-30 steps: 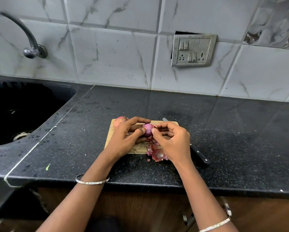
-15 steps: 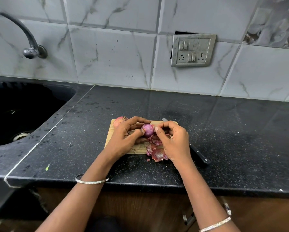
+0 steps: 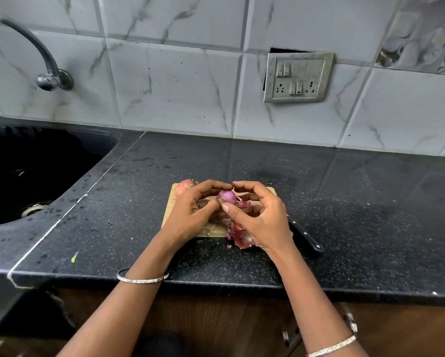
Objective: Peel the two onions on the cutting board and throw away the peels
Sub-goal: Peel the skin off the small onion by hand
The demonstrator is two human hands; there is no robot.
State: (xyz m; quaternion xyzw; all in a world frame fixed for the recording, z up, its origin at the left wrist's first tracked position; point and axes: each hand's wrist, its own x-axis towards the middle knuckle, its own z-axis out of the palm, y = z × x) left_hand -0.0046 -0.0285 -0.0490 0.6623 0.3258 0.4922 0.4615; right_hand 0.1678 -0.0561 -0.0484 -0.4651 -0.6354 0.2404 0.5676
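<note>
Purple, the half-peeled onion is held over the wooden cutting board, gripped between the thumb and curled fingers of the left hand. The right hand arches curled fingers over it, thumb against its lower side. An unpeeled onion sits at the board's far left corner; loose peels lie at its near edge, near a black-handled knife on the dark countertop.
</note>
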